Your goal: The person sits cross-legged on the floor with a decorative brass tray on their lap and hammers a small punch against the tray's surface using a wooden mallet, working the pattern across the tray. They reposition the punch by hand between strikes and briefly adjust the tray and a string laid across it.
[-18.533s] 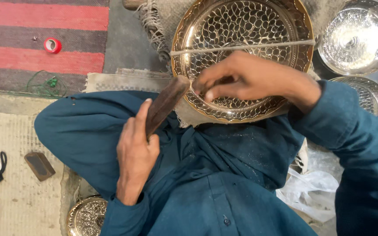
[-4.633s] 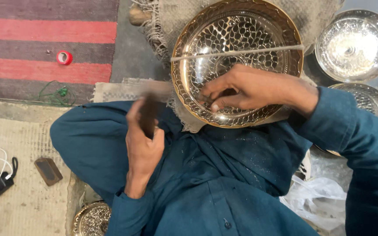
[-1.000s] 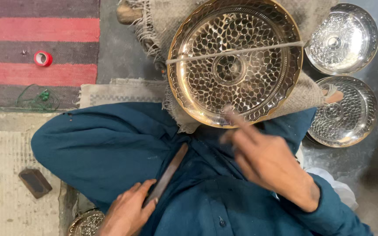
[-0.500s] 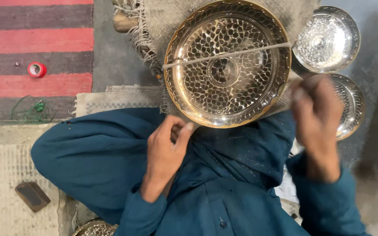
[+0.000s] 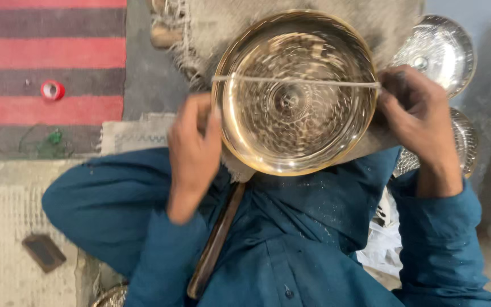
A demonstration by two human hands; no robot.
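Blue tunic and trousers point(image 5: 291, 239) filling the lower half of the view, knees spread, dusted with pale specks. Striped red and grey rug point(image 5: 46, 62) across the upper left, a pale woven mat point(image 5: 7, 227) below it. Piece of burlap point(image 5: 245, 28) at the top, spread under the work.

Large round brass tray point(image 5: 295, 94) in the middle, resting on the burlap against the lap, its patterned centre blurred. Thin cord point(image 5: 296, 82) stretched straight across the tray from rim to rim.

Left hand point(image 5: 193, 149) at the left rim of the tray, fingers curled against the edge; touching it, though hard to tell whether actually clamped on it. Right hand point(image 5: 416, 116) at the right rim, fingers closed around the edge where the cord ends, gripping there.

Two smaller silver-coloured bowls on the right: one point(image 5: 439, 48) above the right hand, the other point(image 5: 466, 142) partly hidden behind the wrist.

Long dark wooden stick point(image 5: 217, 241) lying loose on the lap, slanting from just under the tray down toward the body, held by neither hand.

Small dark flat block point(image 5: 44, 253) on the woven mat, lower left. Small red roll of tape point(image 5: 52, 90) on the rug. Bit of green thread point(image 5: 55, 137) near the rug's edge.
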